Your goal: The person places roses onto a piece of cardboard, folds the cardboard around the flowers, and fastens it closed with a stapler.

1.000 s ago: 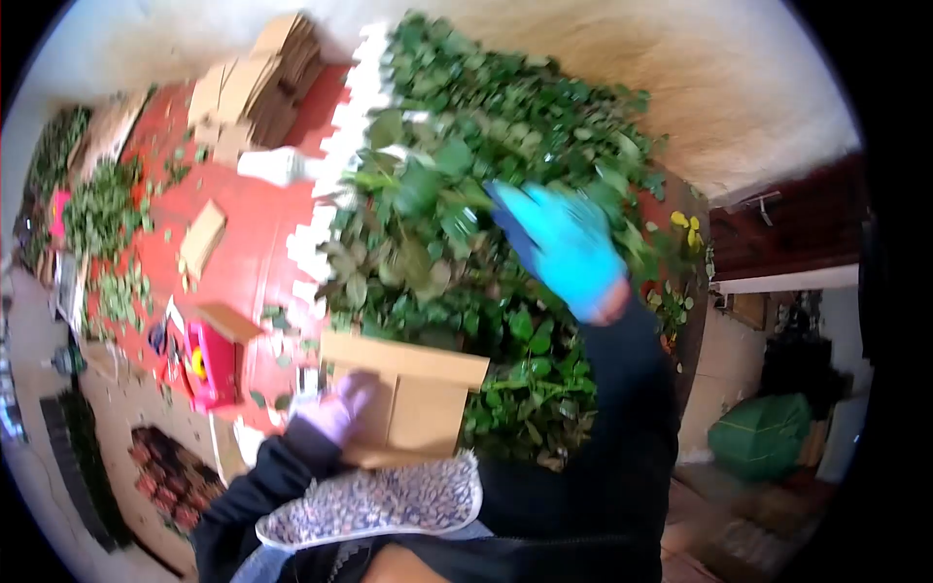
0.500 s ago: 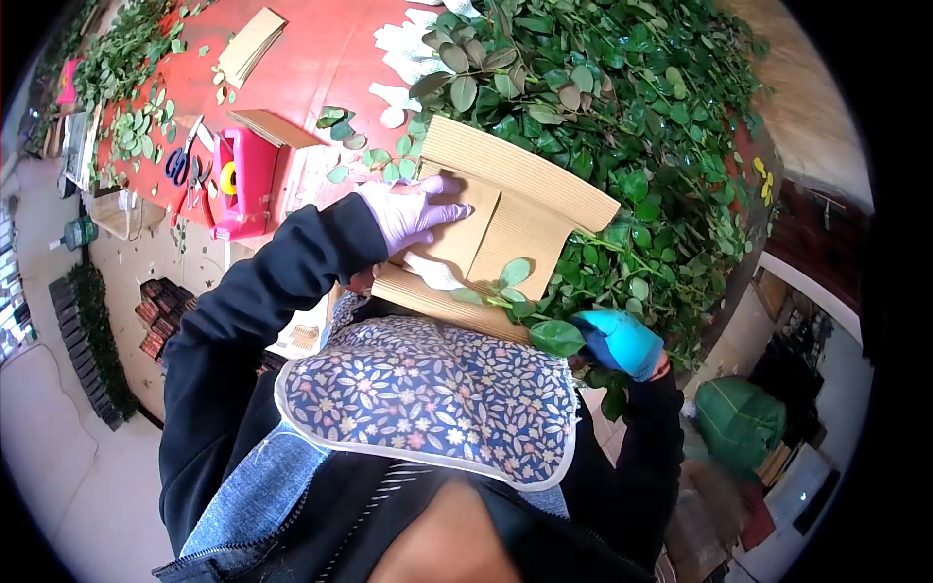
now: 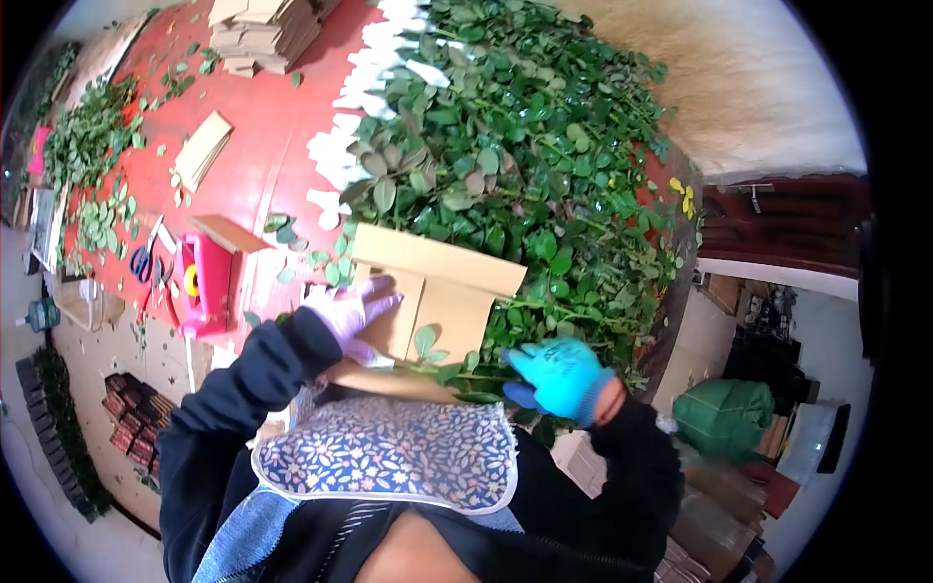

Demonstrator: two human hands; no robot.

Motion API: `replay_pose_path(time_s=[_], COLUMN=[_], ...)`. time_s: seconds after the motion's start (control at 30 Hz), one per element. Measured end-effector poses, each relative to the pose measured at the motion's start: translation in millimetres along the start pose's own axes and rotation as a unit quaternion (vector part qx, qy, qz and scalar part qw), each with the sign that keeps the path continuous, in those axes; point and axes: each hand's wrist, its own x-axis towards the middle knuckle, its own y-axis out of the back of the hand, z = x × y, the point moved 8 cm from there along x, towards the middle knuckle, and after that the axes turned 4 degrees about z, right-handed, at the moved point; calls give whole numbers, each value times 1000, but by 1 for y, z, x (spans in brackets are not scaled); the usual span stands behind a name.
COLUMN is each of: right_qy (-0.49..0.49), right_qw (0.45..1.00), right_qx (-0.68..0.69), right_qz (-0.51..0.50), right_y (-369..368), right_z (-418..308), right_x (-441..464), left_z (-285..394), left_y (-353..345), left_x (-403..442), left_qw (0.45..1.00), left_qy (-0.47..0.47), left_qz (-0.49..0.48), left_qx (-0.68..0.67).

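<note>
A folded sheet of brown corrugated cardboard (image 3: 452, 325) lies at the table's near edge, its far flap raised. My left hand (image 3: 348, 316), in a lavender glove, rests on its left part with the fingers spread. A leafy stem (image 3: 428, 352) lies across the cardboard, and a white piece shows beneath my left hand. My right hand (image 3: 559, 377), in a turquoise glove with dark blue fingertips, is just right of the cardboard, beside the stem's leaves. Its thumb and fingers are apart; no firm hold shows.
A big pile of leafy stems (image 3: 525, 175) with white-covered heads (image 3: 364, 83) covers the right of the red table (image 3: 267, 126). At left are a pink tape dispenser (image 3: 206, 287), scissors (image 3: 142, 262) and pliers. Cardboard stacks (image 3: 262, 39) stand at the back.
The view has shifted, so the table and cardboard appear lower and further left. My right hand has moved up beside the cardboard, and its fingers have opened out. My left hand stays on the cardboard.
</note>
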Motion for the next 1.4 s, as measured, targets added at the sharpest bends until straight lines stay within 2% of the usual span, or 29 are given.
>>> replay_pose_path(time_s=[0.07, 0.13, 0.2, 0.27, 0.33, 0.4, 0.43, 0.47, 0.53, 0.6, 0.67, 0.7, 0.73, 0.8, 0.83, 0.87, 0.93, 1.03, 1.13, 1.2, 1.23, 1.27, 1.33, 1.4], right_qy=[59, 37, 47, 0, -98, -157, -135, -107, -72, -86, 33, 17, -40, -42, -106, -124, -238, -225, -196, -130, -122, -75, -95, -78], right_qw=[982, 972, 938, 902, 896, 956, 962, 958, 967, 966, 984, 990, 996, 942, 917, 896, 906, 921, 931, 941, 936, 934, 940, 960], right_qx=[-38, -88, -68, -109, -133, -115, -168, -192, -147, -156, -63, -56, -43, -14, -50, -75, -80, -36, -97, -62, -97, -122, -121, -171], right_qz=[175, 213, 338, 417, 413, 219, 171, 184, 195, 185, 163, 125, 72, 333, 382, 420, 341, 317, 291, 306, 316, 327, 306, 208], right_y=[76, 120, 150, 150, 130, 100, 87, 77, 92, 92, 91, 94, 125, 177, 200, 206, 195, 172, 162, 157, 159, 156, 133, 111], right_z=[-1, 31, 82, 152, 203, 215, 210, 206, 178, 179, 168, 176, 177, 220, 242, 269, 316, 324, 311, 292, 270, 247, 228, 205], right_x=[10, 47, 103, 178, 242, 280, 296, 300, 279, 271, 264, 269, 267, 274, 279, 285, 296, 293, 287, 280, 269, 255, 243, 238], left_z=[4, 3, 9, 6, 9, 9, 10, 8, 13, 11, 9, 9, 10, 10, 10, 8, 6, 6, 11, 12, 12, 13, 15, 14], left_y=[2, 1, 6, 2, 6, 6, 7, 4, 10, 3, 5, 5, 4, 5, 5, 3, -2, -1, 5, 7, 6, 8, 9, 8], left_x=[-1, -1, -3, -5, -4, -3, -1, -3, -1, 0, 0, -2, -2, -1, -1, -2, -2, -2, 0, 0, 0, 0, 0, -1], left_qw=[1000, 999, 999, 1000, 1000, 999, 999, 999, 996, 998, 997, 999, 998, 997, 997, 997, 996, 997, 998, 998, 998, 998, 998, 999], left_qy=[6, 23, 40, 18, 12, 26, 19, 40, 63, 42, 61, 39, 40, 35, 63, 67, 50, 60, 56, 62, 59, 46, 30, 39], left_qz=[-7, -18, -27, 6, 9, -11, 2, -18, -48, -30, -44, -7, -7, -2, -29, -31, -21, -28, -14, -19, -17, -1, 15, 5], left_qx=[-6, -12, 13, 15, -17, -23, -25, -32, -40, -21, -17, 34, 37, 64, 20, 25, 67, 41, 17, 18, 18, 32, 46, 36])
